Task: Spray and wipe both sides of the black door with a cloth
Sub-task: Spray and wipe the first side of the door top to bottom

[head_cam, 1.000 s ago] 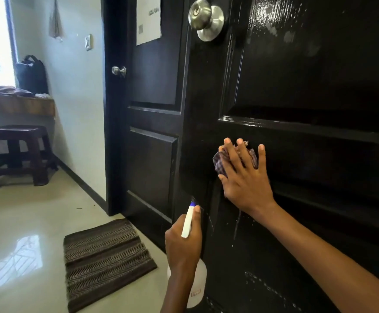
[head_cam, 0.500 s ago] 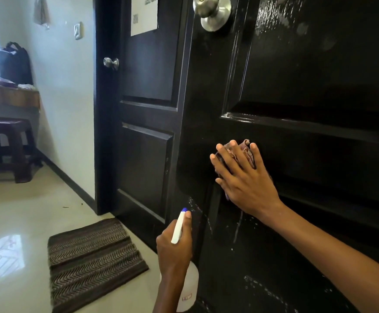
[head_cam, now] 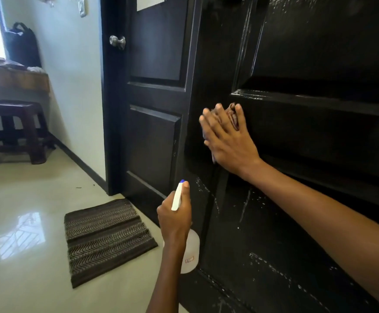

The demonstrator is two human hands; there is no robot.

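The glossy black door (head_cam: 308, 64) fills the right of the view, with wet spray streaks on its lower panel. My right hand (head_cam: 227, 138) presses a dark purplish cloth (head_cam: 232, 114) flat against the door's middle rail, fingers straight and spread. Only the cloth's top edge shows past the fingertips. Lower down, my left hand (head_cam: 175, 218) grips a white spray bottle (head_cam: 190, 251) with a blue-tipped nozzle, held close to the door's edge.
A second black door (head_cam: 154, 86) with a silver knob (head_cam: 117, 41) stands shut behind. A brown ribbed doormat (head_cam: 107, 238) lies on the shiny tile floor. A dark wooden stool (head_cam: 12, 129) and a ledge with a black bag (head_cam: 22, 45) are at far left.
My right hand with the cloth has slid slightly left and up along the door. The left hand and bottle have stayed about where they were. The view has dipped, hiding the near knob.
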